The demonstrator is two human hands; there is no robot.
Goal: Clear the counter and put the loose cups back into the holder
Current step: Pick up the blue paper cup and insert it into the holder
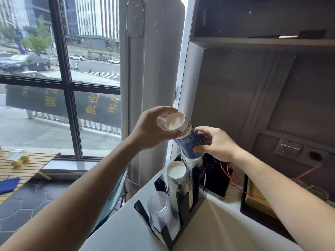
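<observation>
Both hands, left hand (148, 129) and right hand (217, 144), grip blue cups (188, 140) above white counter (126, 232) beside window (59, 69).

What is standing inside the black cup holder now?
The black cup holder holds clear plastic cups in front and a white paper stack behind. The rear slot is hidden by the blue cups.

Both hands hold a tilted stack of blue paper cups (186, 137) above the black holder (183, 212) on the white counter (126, 232) — the left hand (150, 130) grips its open top, the right hand (215, 144) its lower part.
</observation>
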